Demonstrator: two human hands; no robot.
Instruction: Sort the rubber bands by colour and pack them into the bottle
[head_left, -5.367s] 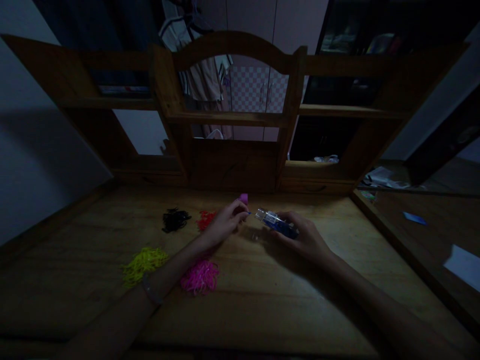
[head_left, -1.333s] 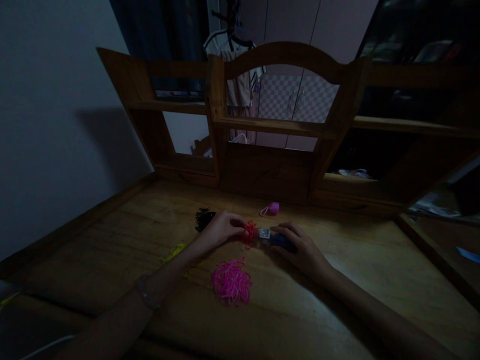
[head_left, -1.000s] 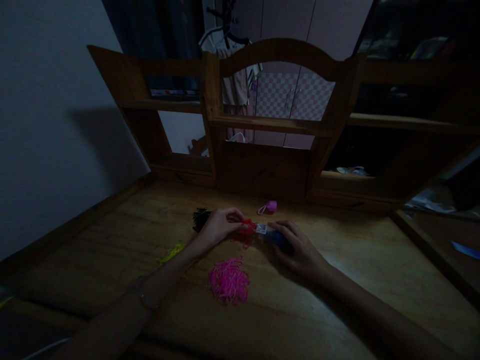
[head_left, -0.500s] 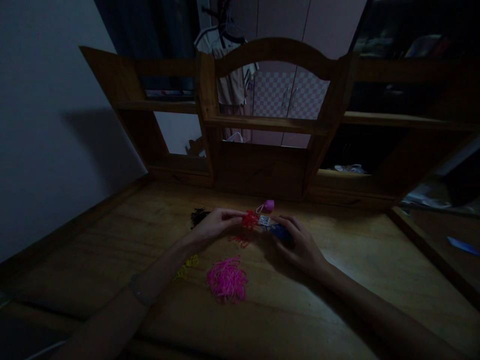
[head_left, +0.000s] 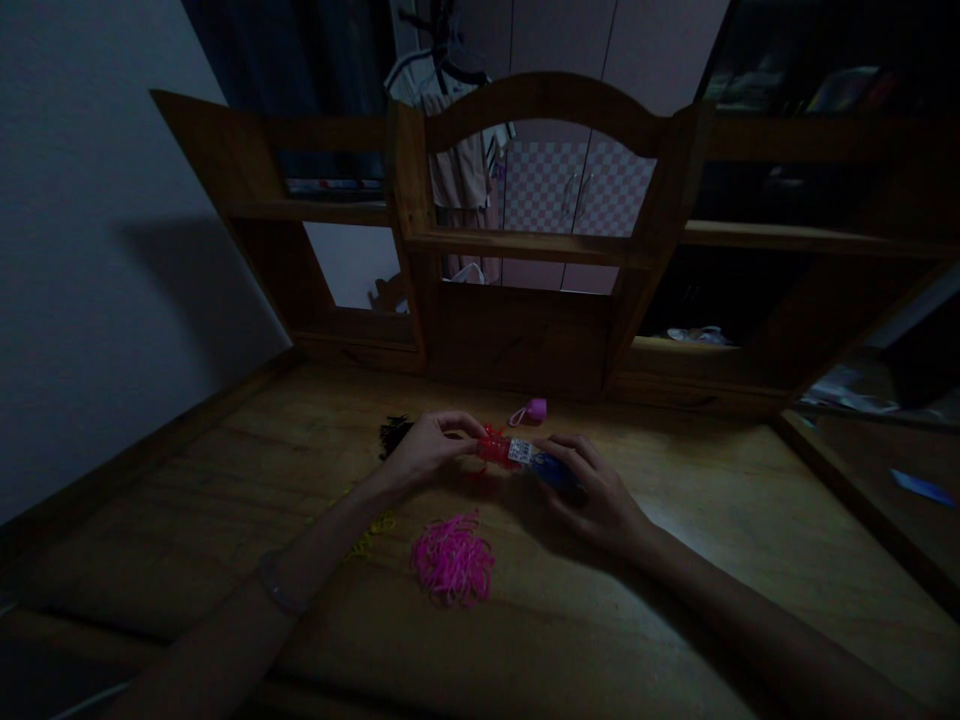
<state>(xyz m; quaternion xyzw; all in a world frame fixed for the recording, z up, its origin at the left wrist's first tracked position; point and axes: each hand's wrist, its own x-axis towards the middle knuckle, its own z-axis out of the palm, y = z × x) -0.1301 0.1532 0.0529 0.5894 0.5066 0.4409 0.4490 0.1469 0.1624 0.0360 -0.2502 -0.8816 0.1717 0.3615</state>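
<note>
My right hand [head_left: 592, 492] grips a small clear bottle [head_left: 534, 458] lying on its side just above the wooden desk [head_left: 675, 560]; blue bands show at its lower end and red bands [head_left: 495, 447] fill its mouth end. My left hand [head_left: 426, 452] pinches at those red bands by the bottle's mouth. A pink cap [head_left: 532, 410] lies just behind the hands. The room is dim.
A heap of pink bands [head_left: 452, 558] lies in front of my left forearm, yellow bands [head_left: 375, 525] peek out beside the arm, and black bands [head_left: 393, 433] sit behind my left hand. A wooden shelf unit [head_left: 525, 240] lines the desk's back. Papers lie at the far right.
Earlier the red bands lay in a pile on the desk. My left hand gathered them and brought them to the bottle's mouth, where red now shows inside. The camera has swung left.
</note>
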